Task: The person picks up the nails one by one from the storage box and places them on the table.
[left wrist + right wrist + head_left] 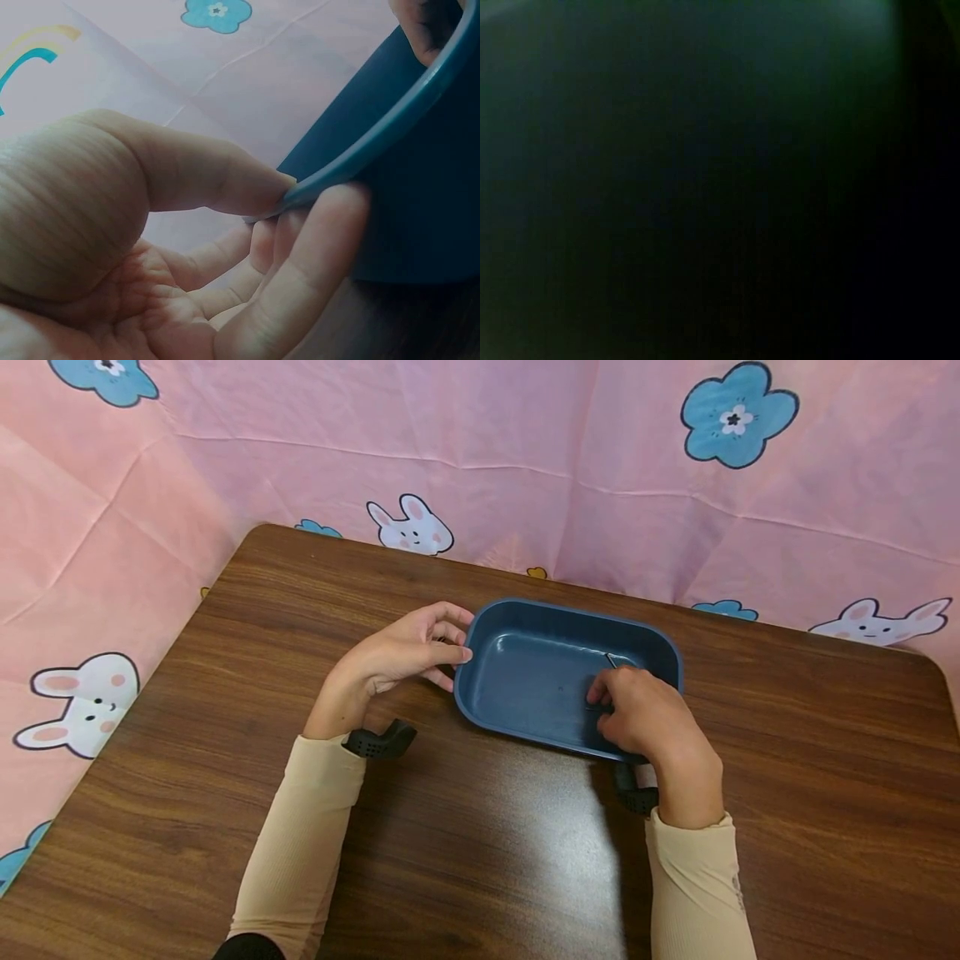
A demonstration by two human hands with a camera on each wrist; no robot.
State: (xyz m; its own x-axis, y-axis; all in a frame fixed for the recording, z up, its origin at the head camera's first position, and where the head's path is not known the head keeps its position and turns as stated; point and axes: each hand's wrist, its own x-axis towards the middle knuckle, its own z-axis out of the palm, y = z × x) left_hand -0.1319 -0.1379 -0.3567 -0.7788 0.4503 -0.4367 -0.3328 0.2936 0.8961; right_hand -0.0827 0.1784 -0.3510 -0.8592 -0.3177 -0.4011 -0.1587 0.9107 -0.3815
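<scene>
A dark blue plastic basin [536, 672] with rounded corners stands on the table in the head view. My left hand [416, 647] grips its left end, and in the left wrist view the thumb [240, 176] lies on the rim [375, 142] with fingers under it. Inside the basin's right part, my right hand [637, 706] reaches down with bent fingers. The tip of a thin metallic rod-like piece [611, 661] shows just beyond that hand. The hand hides the rest of it, so whether the fingers hold it is unclear. The right wrist view is almost black.
The brown wooden table [510, 843] extends around the basin. Behind it hangs a pink curtain [525, 435] with rabbits and flowers. Black wrist mounts [381, 742] jut from both wrists, the right one close against the basin's front wall.
</scene>
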